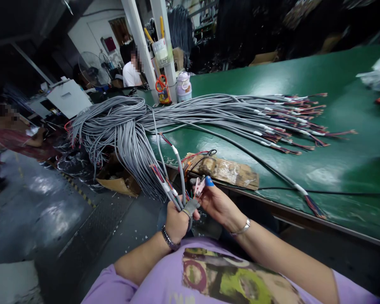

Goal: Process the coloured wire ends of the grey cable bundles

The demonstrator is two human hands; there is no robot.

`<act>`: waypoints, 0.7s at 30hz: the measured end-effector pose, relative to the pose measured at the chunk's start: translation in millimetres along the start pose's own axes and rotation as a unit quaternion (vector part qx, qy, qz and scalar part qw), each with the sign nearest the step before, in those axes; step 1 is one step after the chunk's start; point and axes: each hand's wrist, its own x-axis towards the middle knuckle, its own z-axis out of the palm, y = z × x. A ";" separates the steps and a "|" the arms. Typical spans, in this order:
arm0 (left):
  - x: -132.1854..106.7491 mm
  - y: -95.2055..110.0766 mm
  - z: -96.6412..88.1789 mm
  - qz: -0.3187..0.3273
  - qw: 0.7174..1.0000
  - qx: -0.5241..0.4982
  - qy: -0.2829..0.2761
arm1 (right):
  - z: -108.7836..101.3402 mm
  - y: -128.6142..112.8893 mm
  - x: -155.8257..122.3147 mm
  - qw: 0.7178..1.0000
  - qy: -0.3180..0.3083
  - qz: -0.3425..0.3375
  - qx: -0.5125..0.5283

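Note:
My left hand [176,221] is closed round several grey cables [177,169], whose stripped ends show thin red, blue and dark wires. A grey wrap [190,207] covers a finger at the bundle. Close beside it, my right hand [220,204] pinches a small pale pink clip-like tool [199,186] near the thin coloured wires. A blue cover [209,181] sits on a digit of this hand. My fingers partly hide where tool and wires meet.
A large pile of grey cables [114,114] drapes over the green table [345,169]. A worn wooden board [231,171] lies at the table's edge. Behind stand a lilac bottle [184,86] and a post [142,46] with a tool holder. A cardboard box [122,183] is below. Other people sit at left.

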 end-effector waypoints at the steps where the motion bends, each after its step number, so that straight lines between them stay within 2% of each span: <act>1: -0.3 0.0 -0.2 0.002 1.000 -0.002 0.001 | -0.4 0.5 -0.7 1.000 -0.006 0.006 0.007; 8: -8.2 1.7 -6.4 0.019 1.000 -0.002 0.016 | -3.0 -2.8 -4.8 0.998 -0.041 0.049 0.001; 16: -5.5 -0.4 -4.5 0.013 0.999 -0.002 0.041 | -7.5 -3.5 -2.8 0.999 -0.032 0.000 -0.033; 21: -1.4 -3.2 -2.4 0.011 0.999 -0.003 0.042 | -9.2 0.6 2.9 0.998 -0.043 0.005 -0.054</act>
